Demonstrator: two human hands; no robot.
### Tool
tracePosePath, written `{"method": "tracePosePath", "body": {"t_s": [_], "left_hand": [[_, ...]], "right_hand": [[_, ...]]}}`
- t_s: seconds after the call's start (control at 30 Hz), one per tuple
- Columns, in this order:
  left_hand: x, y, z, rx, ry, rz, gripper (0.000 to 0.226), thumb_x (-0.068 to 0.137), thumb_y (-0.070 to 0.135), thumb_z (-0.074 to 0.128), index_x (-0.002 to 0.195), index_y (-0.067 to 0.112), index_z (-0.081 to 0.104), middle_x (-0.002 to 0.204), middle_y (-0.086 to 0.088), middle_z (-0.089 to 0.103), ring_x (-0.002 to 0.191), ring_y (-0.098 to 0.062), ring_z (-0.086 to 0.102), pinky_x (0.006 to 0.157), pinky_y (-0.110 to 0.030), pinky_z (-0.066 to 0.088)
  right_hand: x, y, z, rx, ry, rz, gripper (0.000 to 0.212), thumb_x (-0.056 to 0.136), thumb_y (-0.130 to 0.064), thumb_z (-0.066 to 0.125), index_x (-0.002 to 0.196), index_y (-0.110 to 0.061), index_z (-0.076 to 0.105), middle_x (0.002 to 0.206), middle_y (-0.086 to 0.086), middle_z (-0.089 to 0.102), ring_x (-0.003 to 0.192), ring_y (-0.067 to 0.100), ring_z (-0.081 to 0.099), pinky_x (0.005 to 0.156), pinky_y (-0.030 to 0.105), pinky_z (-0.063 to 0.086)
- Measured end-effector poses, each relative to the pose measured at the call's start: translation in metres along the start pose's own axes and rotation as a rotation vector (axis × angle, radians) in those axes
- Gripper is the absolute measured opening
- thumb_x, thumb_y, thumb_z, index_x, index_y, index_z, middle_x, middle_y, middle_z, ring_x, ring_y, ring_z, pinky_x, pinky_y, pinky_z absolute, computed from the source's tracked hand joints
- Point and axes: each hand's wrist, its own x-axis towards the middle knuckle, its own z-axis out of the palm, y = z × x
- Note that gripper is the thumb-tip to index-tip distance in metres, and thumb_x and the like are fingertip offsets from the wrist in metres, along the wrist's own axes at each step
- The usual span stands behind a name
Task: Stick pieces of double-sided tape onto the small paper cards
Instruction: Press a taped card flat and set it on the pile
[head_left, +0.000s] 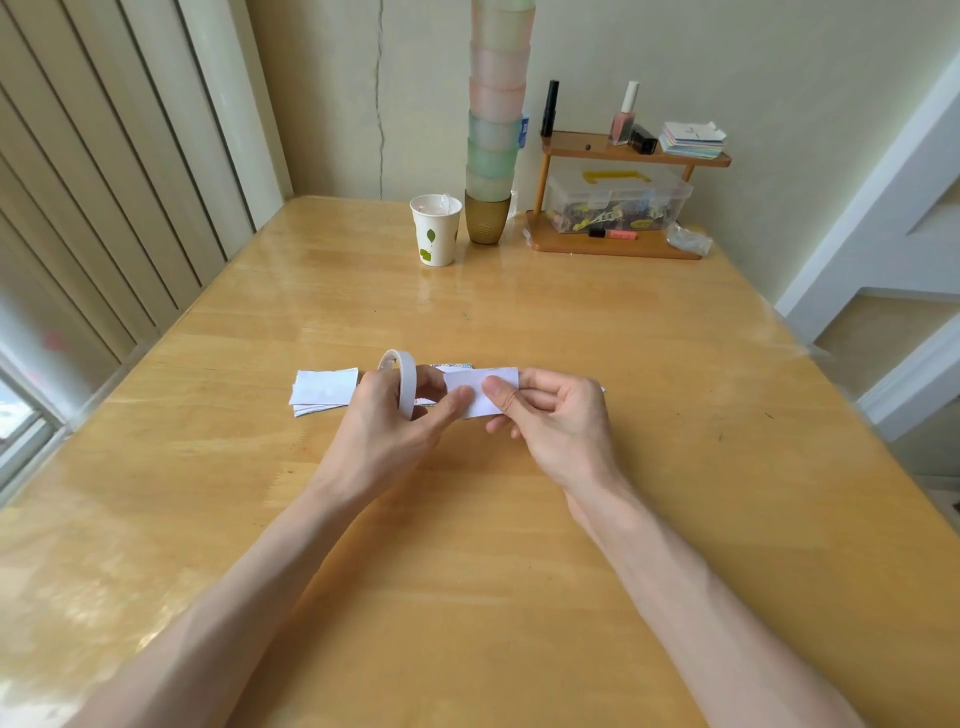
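Right hand (550, 421) pinches paper card (480, 389) by its right end, thumb on top. Left hand (384, 431) curls round tape roll (402, 387), thumb tip touching card's left end. Card held just above glossy wooden table (519, 545), near its middle. Card's long axis runs left to right, white face up. Roll stands on edge. Card stack (324, 392) lies just left of hands. Far edge: paper cup (435, 228), tall tumbler stack (496, 130), small wooden shelf (623, 153). Pale wall behind, vertical blinds (104, 182) at left.
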Motion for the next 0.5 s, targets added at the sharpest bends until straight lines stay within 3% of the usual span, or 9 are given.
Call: {"method": "tracePosePath", "body": {"t_s": [0.1,0.23,0.37,0.5], "left_hand": [[-0.0002,0.0003,0.0006,-0.041,0.016,-0.05,0.046,0.084,0.05,0.083,0.081,0.006,0.069,0.059,-0.008,0.05,0.052,-0.021,0.042,0.052,-0.03,0.036],[-0.0015,-0.0003,0.0014,-0.011,0.054,-0.049,0.044,0.087,0.044,0.081,0.082,0.003,0.067,0.052,-0.003,0.042,0.049,-0.02,0.037,0.049,-0.028,0.032],[-0.0022,-0.001,0.0024,0.034,0.054,-0.043,0.033,0.091,0.041,0.077,0.086,0.01,0.065,0.053,-0.003,0.045,0.044,-0.013,0.035,0.046,-0.02,0.031],[-0.0025,0.0001,0.0049,0.019,0.055,-0.037,0.03,0.089,0.046,0.078,0.081,0.02,0.066,0.054,0.001,0.043,0.049,-0.017,0.039,0.049,-0.027,0.033]], "right_hand": [[0.0005,-0.0009,-0.0002,-0.001,0.012,-0.04,0.027,0.095,-0.026,0.077,0.094,0.001,0.075,0.077,0.008,0.078,0.063,0.011,0.07,0.064,0.022,0.047],[-0.0005,0.0008,0.0027,-0.02,-0.004,-0.086,0.047,0.092,-0.031,0.079,0.094,0.013,0.064,0.08,0.028,0.069,0.066,0.012,0.071,0.068,0.031,0.045],[0.0023,0.0021,0.0022,-0.035,0.008,-0.069,0.021,0.089,-0.027,0.084,0.08,-0.01,0.074,0.073,0.002,0.07,0.072,0.009,0.065,0.072,0.025,0.051],[0.0007,0.0008,0.0026,-0.026,-0.013,-0.084,0.021,0.091,-0.025,0.081,0.08,-0.009,0.073,0.075,0.009,0.068,0.073,0.01,0.063,0.075,0.025,0.05]]}}
